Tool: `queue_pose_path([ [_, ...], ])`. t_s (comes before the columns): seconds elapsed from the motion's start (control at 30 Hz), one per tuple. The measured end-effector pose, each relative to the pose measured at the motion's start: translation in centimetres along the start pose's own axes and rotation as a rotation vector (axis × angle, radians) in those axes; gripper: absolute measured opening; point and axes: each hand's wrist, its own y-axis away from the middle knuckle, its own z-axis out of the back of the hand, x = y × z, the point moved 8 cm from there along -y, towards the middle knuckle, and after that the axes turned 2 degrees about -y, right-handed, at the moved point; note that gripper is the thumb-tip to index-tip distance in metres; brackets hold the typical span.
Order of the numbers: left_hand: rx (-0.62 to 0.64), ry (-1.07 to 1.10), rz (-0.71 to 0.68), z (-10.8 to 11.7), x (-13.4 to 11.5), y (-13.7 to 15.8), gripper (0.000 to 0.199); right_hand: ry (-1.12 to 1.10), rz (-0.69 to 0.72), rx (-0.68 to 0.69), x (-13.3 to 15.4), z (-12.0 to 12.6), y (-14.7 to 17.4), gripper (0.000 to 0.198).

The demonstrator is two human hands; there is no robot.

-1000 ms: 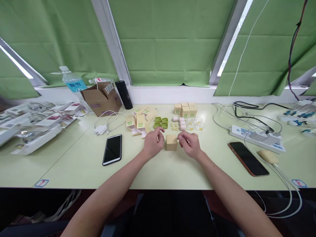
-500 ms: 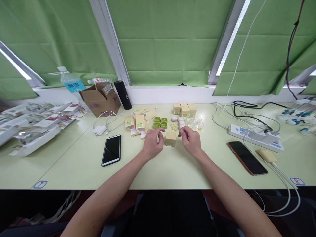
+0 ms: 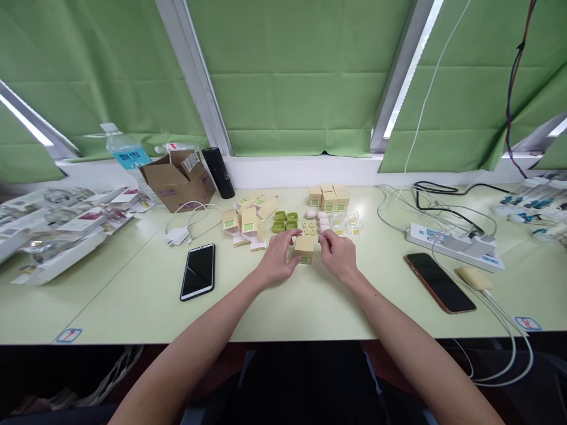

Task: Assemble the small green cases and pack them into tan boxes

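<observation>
A small cream-coloured cardboard box (image 3: 305, 245) with a green-framed window on its front stands on the table between my hands. My left hand (image 3: 278, 257) is at its left side, the thumb against the front left and a finger behind the top edge, so it grips the box. Just right of the box, my right hand (image 3: 337, 252) is closed in a pinch; what is between its fingertips, if anything, is hidden. Behind the box lie several tiny yellowish pieces (image 3: 309, 229), green trays (image 3: 286, 221), pale pink blocks (image 3: 323, 221) and clear cups with yellow centres (image 3: 346, 222).
More cream boxes (image 3: 328, 198) stand at the back, and unfolded ones (image 3: 248, 221) lie to the left. A phone (image 3: 198, 271) lies left, another phone (image 3: 440, 282) right, near a power strip (image 3: 455, 247) with cables. A brown carton (image 3: 181, 186) and a black cylinder (image 3: 218, 172) stand back left.
My left hand has opened from its curled pose and moved right, round the left side of the box. My right hand stays pinched beside it. The view has shifted slightly.
</observation>
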Motion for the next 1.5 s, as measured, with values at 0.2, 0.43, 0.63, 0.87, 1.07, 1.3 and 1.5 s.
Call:
queue_pose_path([
  [0.2,-0.012,0.08,0.061,0.0,0.7,-0.1,0.055,0.111,-0.011,0.054,-0.1,-0.6,-0.1,0.024],
  [0.43,-0.14,0.095,0.087,2.5,1.7,-2.6,0.049,0.127,-0.001,0.057,0.1,-0.8,0.0,0.025],
  [0.63,-0.195,-0.002,0.177,5.0,2.6,-8.8,0.05,0.138,0.019,0.073,0.6,-1.0,0.2,0.024],
  [0.87,-0.166,-0.165,0.342,4.4,7.3,-16.7,0.051,0.129,0.029,0.064,0.3,-1.0,0.1,0.025],
  [1.07,-0.075,-0.207,0.425,1.6,10.6,-19.2,0.056,0.11,0.043,0.085,0.5,-1.4,0.3,0.023],
  [1.3,-0.011,-0.199,0.451,-1.6,12.2,-18.6,0.061,0.117,0.075,0.091,1.0,-1.4,0.4,0.024],
  [1.5,-0.059,-0.236,0.504,-1.1,12.8,-16.8,0.059,0.114,0.091,0.08,1.1,-1.3,0.5,0.023],
])
